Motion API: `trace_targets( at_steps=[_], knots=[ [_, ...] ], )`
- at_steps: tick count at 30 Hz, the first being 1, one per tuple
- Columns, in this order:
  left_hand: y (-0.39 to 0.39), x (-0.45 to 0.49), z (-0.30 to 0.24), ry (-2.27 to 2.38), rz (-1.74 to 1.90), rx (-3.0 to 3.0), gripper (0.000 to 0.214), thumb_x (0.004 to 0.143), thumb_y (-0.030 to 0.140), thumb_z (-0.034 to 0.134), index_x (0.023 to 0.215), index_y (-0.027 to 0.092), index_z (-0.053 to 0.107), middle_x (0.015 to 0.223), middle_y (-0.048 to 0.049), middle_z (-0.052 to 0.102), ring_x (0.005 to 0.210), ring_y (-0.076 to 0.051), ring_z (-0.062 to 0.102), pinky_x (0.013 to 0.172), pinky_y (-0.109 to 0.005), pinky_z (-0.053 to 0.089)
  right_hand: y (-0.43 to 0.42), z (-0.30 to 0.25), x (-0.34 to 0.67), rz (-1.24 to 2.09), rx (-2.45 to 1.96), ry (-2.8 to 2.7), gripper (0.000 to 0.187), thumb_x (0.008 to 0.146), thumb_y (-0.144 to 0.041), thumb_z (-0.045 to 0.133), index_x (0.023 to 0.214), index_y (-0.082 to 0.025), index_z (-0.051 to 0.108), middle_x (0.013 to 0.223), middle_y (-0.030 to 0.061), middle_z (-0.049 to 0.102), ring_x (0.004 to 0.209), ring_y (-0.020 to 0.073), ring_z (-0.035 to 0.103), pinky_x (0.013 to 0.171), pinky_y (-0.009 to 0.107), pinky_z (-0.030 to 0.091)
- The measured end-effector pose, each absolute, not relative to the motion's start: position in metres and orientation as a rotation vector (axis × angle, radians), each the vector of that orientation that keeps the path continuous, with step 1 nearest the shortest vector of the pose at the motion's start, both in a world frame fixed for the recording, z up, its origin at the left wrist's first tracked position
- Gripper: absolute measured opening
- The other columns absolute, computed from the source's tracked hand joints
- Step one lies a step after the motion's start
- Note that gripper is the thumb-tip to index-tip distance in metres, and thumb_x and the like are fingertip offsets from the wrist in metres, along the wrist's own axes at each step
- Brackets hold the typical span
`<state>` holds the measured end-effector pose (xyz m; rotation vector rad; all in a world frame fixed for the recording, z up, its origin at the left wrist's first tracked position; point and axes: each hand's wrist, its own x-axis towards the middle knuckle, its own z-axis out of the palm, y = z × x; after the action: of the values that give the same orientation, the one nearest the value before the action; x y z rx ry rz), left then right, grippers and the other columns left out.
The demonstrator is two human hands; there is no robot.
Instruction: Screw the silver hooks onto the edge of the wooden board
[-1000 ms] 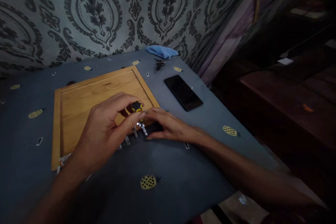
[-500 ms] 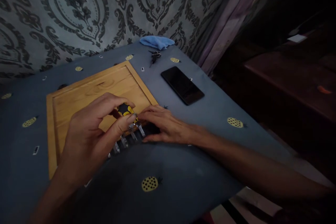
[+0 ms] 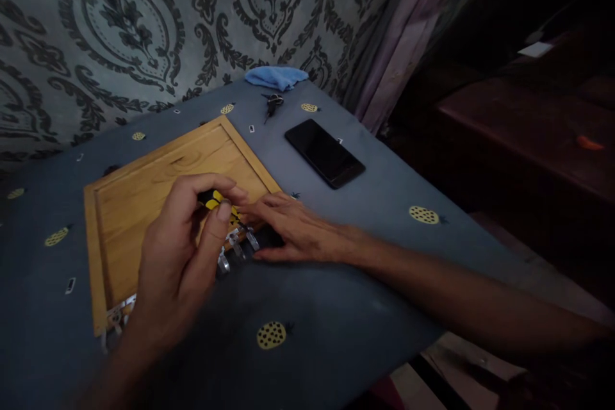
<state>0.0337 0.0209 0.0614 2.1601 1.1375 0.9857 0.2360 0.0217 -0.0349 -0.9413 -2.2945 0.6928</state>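
My left hand (image 3: pixel 177 262) is closed round the yellow-and-black handle of a screwdriver (image 3: pixel 218 200), tilted over the near edge of a wooden framed board (image 3: pixel 144 218). Along that edge runs a metal strip with several silver hooks (image 3: pixel 235 243) that stick out past the wood. My right hand (image 3: pixel 293 227) grips the board's near right corner, its fingertips close to the screwdriver's lower end and its thumb beside the end hook. Fingers hide the screwdriver's tip. Part of the hook strip is covered by my left hand and wrist.
On the blue pineapple-print tablecloth (image 3: pixel 365 295) a black phone (image 3: pixel 325 152) lies right of the board. Behind it are keys (image 3: pixel 273 102) and a blue cloth (image 3: pixel 276 77) near the patterned wall (image 3: pixel 202 19). The table's right edge borders a dark area.
The view has shifted a little. My left hand has turned the screwdriver handle, and its fingers are placed differently on it. My right hand stays at the board's corner.
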Motion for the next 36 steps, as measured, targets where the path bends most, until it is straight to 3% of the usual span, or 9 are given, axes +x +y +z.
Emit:
trace_targets(
  at_steps=[2,7,13,18,23,32,36],
  knots=[
    [0.02,0.041,0.056,1.068,1.043,1.943,0.01,0.103,0.023,0.047,0.106,0.027,0.056,0.1,-0.0025,0.067,0.096,-0.019,0.068,0.086,-0.036,0.059,0.022,-0.035,0.236,0.678,-0.932,-2.296,0.068,0.096,-0.046,0.072,0.15,-0.015,0.046,0.123,0.0155,0.067,0.113,0.0291,0.061,0.099,0.046,0.051],
    [0.024,0.061,0.049,1.07,1.173,1.746,0.005,0.097,0.026,0.045,0.092,0.028,0.043,0.074,0.0026,0.045,0.064,-0.015,0.049,0.065,-0.033,0.051,0.021,-0.031,0.236,0.682,-0.956,-2.29,0.059,0.095,-0.043,0.075,0.141,-0.014,0.053,0.123,0.016,0.066,0.11,0.0287,0.062,0.098,0.045,0.052],
    [0.03,0.086,0.054,0.99,1.375,1.432,0.037,0.098,0.033,0.052,0.068,0.024,0.034,0.053,0.0066,0.018,0.044,-0.01,0.02,0.045,-0.027,0.026,0.021,-0.03,0.236,0.678,-0.946,-2.279,0.055,0.094,-0.04,0.076,0.137,-0.015,0.055,0.12,0.0147,0.065,0.11,0.0282,0.062,0.097,0.043,0.052],
    [0.041,0.094,0.053,0.778,1.35,1.304,0.056,0.096,0.044,0.069,0.058,0.02,0.037,0.049,0.0089,0.019,0.039,-0.005,0.016,0.037,-0.023,0.017,0.022,-0.031,0.235,0.663,-0.935,-2.286,0.048,0.094,-0.039,0.076,0.13,-0.013,0.057,0.111,0.0124,0.065,0.1,0.026,0.061,0.091,0.04,0.052],
    [0.049,0.086,0.056,0.544,1.114,1.29,0.056,0.089,0.044,0.079,0.057,0.017,0.041,0.05,0.0094,0.024,0.037,-0.002,0.013,0.036,-0.02,0.014,0.023,-0.03,0.235,0.675,-0.938,-2.292,0.046,0.094,-0.039,0.076,0.128,-0.014,0.056,0.106,0.0098,0.064,0.095,0.0246,0.06,0.088,0.038,0.051],
    [0.069,0.067,0.056,0.429,0.845,1.307,0.033,0.096,0.037,0.067,0.07,0.02,0.055,0.05,0.0122,0.012,0.037,-0.004,0.006,0.038,-0.018,0.017,0.023,-0.035,0.233,0.661,-0.968,-2.276,0.056,0.094,-0.046,0.075,0.136,-0.017,0.052,0.116,0.0136,0.065,0.103,0.0277,0.063,0.09,0.042,0.052],
    [0.067,0.06,0.062,0.546,0.903,1.338,0.014,0.094,0.029,0.065,0.083,0.021,0.065,0.047,0.0107,0.026,0.039,-0.006,0.02,0.043,-0.019,0.03,0.023,-0.032,0.234,0.68,-0.975,-2.28,0.056,0.094,-0.042,0.075,0.139,-0.017,0.051,0.118,0.0139,0.067,0.109,0.0291,0.063,0.095,0.044,0.052]
  ],
)
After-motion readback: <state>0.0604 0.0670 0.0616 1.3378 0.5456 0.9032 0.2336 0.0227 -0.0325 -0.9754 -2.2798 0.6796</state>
